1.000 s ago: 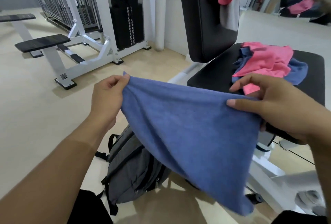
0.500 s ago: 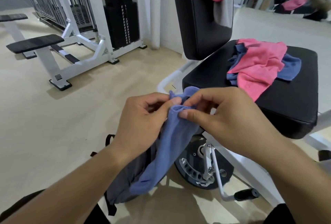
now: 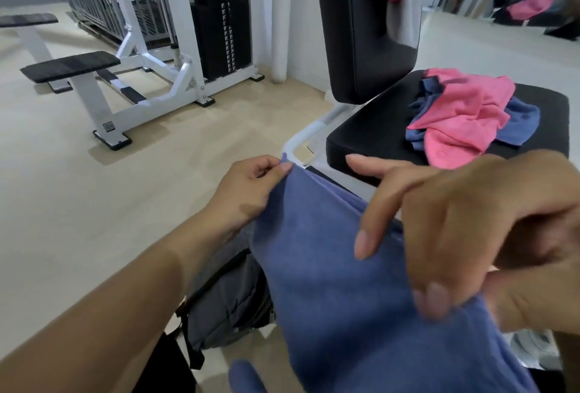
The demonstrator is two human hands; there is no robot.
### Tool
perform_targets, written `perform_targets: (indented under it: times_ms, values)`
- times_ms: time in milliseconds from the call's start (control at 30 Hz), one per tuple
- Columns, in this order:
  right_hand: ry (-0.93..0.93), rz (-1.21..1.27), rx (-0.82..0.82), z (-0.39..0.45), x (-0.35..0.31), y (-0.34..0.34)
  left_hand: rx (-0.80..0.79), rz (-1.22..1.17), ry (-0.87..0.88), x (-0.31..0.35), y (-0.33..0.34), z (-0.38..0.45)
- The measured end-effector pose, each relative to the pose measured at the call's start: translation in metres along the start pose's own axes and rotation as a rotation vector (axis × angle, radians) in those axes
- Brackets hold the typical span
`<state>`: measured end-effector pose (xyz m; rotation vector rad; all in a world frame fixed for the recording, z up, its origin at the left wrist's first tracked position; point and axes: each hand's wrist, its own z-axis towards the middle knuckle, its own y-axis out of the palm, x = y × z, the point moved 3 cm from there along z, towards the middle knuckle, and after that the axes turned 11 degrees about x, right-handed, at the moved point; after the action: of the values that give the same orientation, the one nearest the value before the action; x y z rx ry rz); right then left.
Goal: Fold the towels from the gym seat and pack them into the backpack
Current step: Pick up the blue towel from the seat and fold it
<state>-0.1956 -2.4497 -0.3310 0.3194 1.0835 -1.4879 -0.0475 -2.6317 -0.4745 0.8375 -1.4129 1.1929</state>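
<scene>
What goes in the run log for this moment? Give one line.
stage: folding | left hand pinches blue towel corner | right hand pinches its edge | backpack on floor | towels pile on seat

Pale wood-look floor [image 3: 94, 204], white weight machine [image 3: 175, 56] with black weight stack [image 3: 222, 31], 2 black padded benches [image 3: 70, 64], white pillar [image 3: 281, 25], grey wall at upper left.

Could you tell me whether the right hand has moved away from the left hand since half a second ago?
Yes. The right hand has drawn rightward and nearer the camera, away from the left hand, stretching the blue towel below the gym seat's front edge.
</scene>
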Motion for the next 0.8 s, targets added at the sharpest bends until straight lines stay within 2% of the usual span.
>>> perform_targets:
  times_ms: [67, 133, 200, 300, 400, 600, 800]
  values:
    - [0.032, 0.066, -0.012, 0.000, 0.000, 0.003, -0.007, -0.055, 0.014, 0.005, 0.005, -0.006]
    - [0.112, 0.037, 0.063, 0.001, 0.005, 0.006, -0.005, -0.111, 0.016, 0.011, 0.006, -0.013]
    - [0.197, -0.156, 0.163, 0.001, 0.015, 0.007, -0.011, -0.154, 0.045, 0.019, 0.006, -0.018]
    - [0.329, -0.482, 0.205, -0.001, 0.040, 0.014, -0.030, -0.237, 0.103, 0.033, 0.005, -0.027]
    - [0.389, -0.639, 0.315, -0.003, 0.062, 0.014, -0.058, -0.282, 0.156, 0.042, 0.005, -0.037]
    - [0.371, -0.573, 0.498, -0.001, 0.073, 0.011, -0.105, -0.320, 0.157, 0.048, 0.006, -0.046]
    - [0.427, -0.560, 0.537, -0.002, 0.071, 0.009, -0.050, -0.258, 0.206, 0.047, 0.000, -0.043]
